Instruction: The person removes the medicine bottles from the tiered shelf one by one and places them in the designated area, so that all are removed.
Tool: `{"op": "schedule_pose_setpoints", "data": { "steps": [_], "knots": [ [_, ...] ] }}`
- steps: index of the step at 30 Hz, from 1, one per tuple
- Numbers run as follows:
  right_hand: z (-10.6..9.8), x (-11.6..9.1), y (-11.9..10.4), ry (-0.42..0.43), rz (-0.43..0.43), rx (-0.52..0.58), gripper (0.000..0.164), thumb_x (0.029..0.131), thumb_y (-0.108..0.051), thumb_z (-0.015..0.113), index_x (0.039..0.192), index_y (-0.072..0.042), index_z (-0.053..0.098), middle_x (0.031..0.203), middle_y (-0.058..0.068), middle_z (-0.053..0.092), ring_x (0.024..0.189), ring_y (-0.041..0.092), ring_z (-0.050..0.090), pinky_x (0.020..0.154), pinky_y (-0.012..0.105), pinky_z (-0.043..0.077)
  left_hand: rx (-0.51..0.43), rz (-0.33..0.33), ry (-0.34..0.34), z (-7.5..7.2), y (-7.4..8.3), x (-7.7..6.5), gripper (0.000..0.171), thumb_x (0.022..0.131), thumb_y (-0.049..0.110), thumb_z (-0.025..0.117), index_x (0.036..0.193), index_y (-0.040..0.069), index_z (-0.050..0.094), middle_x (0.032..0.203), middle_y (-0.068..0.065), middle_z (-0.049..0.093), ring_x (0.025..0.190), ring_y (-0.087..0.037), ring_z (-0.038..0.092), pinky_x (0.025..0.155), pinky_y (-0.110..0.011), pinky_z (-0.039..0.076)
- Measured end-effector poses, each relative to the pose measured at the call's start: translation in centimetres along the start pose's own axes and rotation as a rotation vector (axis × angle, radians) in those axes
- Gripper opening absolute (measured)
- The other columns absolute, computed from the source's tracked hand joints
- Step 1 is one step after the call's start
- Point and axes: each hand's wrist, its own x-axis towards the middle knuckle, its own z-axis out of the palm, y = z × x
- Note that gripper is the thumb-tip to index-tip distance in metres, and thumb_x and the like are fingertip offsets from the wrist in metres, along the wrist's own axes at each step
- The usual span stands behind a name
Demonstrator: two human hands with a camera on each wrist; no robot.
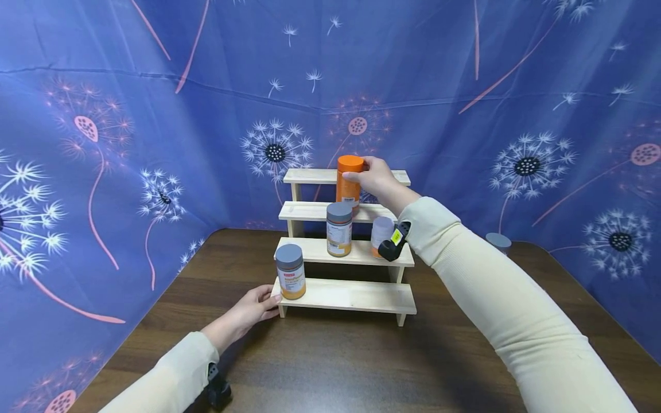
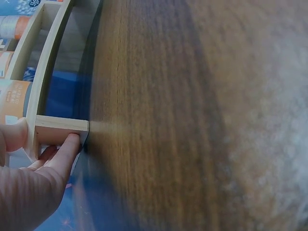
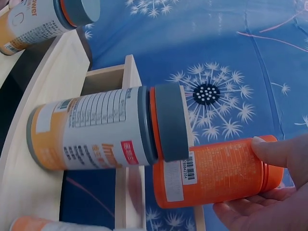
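The right hand (image 1: 379, 176) has its thumb and fingers closed around the upper part of an orange bottle (image 1: 347, 186), the thumb pressing one side and the other fingers curled about the opposite side. The bottle is a smooth cylinder, vivid orange all over, its screw lid the same orange and right beside the fingertips. Below the fingers, fine pale print covers the body, and near the base sits a white panel with a barcode. It is close to upright, its base low beneath the fingers at the second step from the top of a pale wooden stand (image 1: 356, 294); whether base and wood touch cannot be told.

Just below the right fingers, in front of the bottle, stands a grey-lidded jar (image 1: 339, 232) with a white and orange-yellow label. Under the right wrist is a pale-lidded jar (image 1: 382, 227).

The left hand (image 1: 253, 310) grips the stand's lowest step at its left end, thumb above, fingers against the leg. Just above those fingers stands another grey-lidded container (image 1: 291, 274). The brown table (image 1: 335, 355) spreads below both hands.
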Motion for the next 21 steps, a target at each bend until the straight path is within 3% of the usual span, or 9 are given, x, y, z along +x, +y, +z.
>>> {"op": "schedule_pose_setpoints", "data": {
  "steps": [21],
  "knots": [
    [-3.4,-0.5,2.3,0.084,0.001,-0.06,0.062,0.095,-0.027,0.063,0.148,-0.008,0.036,0.145,0.012,0.047,0.132,0.029,0.046,0.114,0.047,0.039,0.011,-0.011,-0.012,-0.1,0.4,-0.2,0.042,0.102,0.005,0.045,0.138,-0.014,0.035,0.135,-0.032,0.048,0.117,-0.03,0.057,0.103,-0.046,0.05]
  ]
}}
